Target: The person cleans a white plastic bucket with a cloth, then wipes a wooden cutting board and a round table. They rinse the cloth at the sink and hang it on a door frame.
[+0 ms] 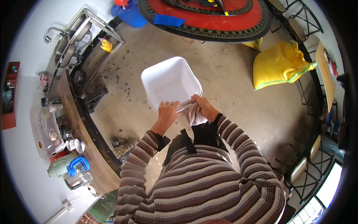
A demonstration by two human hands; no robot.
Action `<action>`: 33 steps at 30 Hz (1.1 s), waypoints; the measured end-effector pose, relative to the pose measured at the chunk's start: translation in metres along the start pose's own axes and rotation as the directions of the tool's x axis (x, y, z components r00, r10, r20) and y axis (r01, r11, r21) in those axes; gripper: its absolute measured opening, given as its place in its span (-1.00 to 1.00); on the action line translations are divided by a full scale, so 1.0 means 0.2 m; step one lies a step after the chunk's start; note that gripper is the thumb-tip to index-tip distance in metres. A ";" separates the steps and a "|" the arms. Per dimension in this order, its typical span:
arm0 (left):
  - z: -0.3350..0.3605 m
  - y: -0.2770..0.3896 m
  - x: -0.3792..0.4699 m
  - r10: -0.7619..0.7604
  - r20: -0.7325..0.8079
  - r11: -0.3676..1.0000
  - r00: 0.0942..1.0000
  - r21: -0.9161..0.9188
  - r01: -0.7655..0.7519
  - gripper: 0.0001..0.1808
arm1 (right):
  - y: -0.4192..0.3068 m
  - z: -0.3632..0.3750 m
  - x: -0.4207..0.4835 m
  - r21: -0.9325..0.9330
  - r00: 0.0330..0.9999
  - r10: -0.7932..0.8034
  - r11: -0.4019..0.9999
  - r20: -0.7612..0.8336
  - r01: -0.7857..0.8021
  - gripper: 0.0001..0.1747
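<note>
A white plastic bin [173, 81], square with rounded corners, is held in front of my body with its open top facing up toward me. My left hand [167, 112] grips its near rim, fingers curled over the edge. At the near right corner, my right hand [203, 105] holds a pale pinkish cloth [195, 115] against the rim. The cloth hangs down on the outside of the bin. The inside of the bin shows no contents.
A round table with a red cover [195, 22] stands ahead, bearing a blue cloth [169, 20]. To the right sits a full yellow sack [279, 67]. Along the left are a metal sink stand [103, 25] and a wooden counter [95, 165] with jugs. Chairs [298, 169] line the right.
</note>
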State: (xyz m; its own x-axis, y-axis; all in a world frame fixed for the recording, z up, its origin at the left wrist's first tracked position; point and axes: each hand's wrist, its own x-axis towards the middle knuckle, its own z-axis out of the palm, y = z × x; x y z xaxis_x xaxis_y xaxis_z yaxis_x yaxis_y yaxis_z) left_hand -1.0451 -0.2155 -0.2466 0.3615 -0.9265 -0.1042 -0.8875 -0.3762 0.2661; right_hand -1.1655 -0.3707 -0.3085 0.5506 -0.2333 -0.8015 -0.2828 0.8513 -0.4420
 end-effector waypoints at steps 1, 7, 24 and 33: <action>-0.01 -0.05 0.07 0.044 -0.089 0.999 0.995 -0.001 -0.044 -0.49 | -0.05 0.02 0.07 0.048 1.000 0.013 0.999 -0.008 -0.013 -0.65; 0.08 -0.43 0.24 -0.109 -0.166 0.953 0.980 -0.299 0.056 -0.37 | -0.22 0.02 0.51 0.208 0.984 0.164 0.967 -0.067 -0.147 -0.67; 1.06 -1.40 0.67 -0.458 0.419 0.313 0.784 -0.749 0.583 -0.51 | -0.11 -0.38 1.82 -0.006 0.990 -0.029 1.000 -0.139 0.028 -0.60; 1.31 -1.76 1.18 -0.689 0.630 -0.339 0.359 -0.717 0.609 -0.43 | -0.42 0.34 1.94 -0.279 0.977 0.171 0.939 -0.131 -0.201 -0.53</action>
State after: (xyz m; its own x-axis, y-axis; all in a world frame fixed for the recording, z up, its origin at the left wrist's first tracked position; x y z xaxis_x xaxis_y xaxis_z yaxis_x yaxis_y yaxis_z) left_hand -0.7222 -0.3025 -0.6169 0.5611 -0.0756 -0.8243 0.7259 -0.4336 0.5339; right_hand -0.8746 -0.5007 -0.5545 0.3869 -0.1440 -0.9108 -0.5954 0.7152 -0.3660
